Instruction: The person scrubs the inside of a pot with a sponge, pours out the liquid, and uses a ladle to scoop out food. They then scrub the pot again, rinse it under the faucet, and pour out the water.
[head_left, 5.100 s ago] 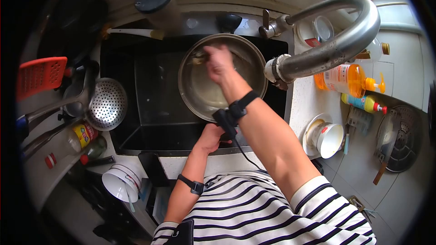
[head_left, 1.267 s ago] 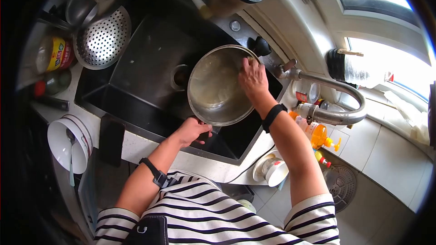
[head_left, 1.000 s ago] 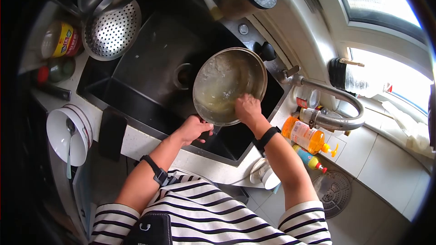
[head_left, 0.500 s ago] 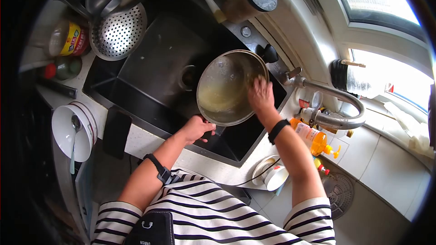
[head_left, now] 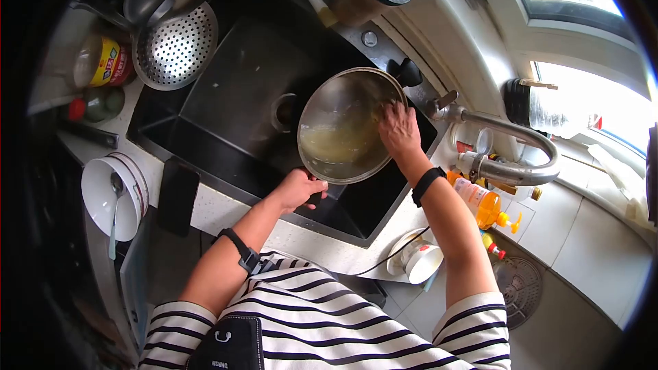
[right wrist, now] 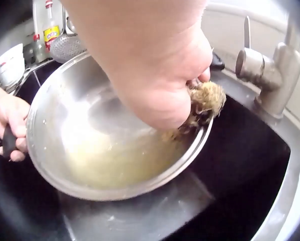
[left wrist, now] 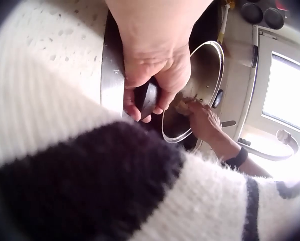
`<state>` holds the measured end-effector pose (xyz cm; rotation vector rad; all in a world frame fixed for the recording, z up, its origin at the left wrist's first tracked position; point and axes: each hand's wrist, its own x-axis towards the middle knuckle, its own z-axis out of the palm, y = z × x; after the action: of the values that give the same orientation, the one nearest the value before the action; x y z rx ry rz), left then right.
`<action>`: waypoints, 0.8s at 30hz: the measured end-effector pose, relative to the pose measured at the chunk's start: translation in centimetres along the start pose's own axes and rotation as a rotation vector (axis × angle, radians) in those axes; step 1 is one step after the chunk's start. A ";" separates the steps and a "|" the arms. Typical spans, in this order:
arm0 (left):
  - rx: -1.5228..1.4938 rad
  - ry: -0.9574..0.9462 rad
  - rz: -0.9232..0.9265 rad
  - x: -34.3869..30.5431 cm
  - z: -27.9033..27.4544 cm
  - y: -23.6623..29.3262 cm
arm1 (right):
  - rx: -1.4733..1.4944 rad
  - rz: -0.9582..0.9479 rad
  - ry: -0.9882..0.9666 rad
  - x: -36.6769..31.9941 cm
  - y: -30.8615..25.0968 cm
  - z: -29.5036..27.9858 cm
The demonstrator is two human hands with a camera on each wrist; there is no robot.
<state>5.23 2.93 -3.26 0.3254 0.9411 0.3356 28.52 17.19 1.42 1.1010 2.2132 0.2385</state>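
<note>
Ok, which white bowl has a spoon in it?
The white bowl left of the sink, spoon handle sticking out; the other bowl sits right of the sink.

Home kitchen. Dark sink (head_left: 226,96) set in a speckled counter (head_left: 226,216), curved metal faucet (head_left: 510,157) at its right edge under a window (head_left: 576,0). Slotted ladle (head_left: 175,44) near the sink's far-left corner, orange dish-soap bottle (head_left: 483,207) and white bowls (head_left: 110,195) on the counter.

The person wears a black-and-white striped shirt (head_left: 322,318) and black wrist straps (head_left: 242,256).
</note>
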 end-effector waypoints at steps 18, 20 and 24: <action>0.017 0.049 0.036 -0.3 0.6 0.4 | 0.597 -0.006 -0.622 -2.3 -5.9 -2.5; 0.013 0.059 0.039 -0.4 0.7 0.6 | 0.166 0.097 -0.161 -3.1 -3.7 1.6; 0.033 0.045 0.036 -0.5 0.5 0.5 | 0.105 0.071 0.203 -1.2 0.1 0.3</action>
<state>5.35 3.13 -2.41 0.3664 0.9870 0.3625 29.26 16.29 1.78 1.2628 2.3902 0.2782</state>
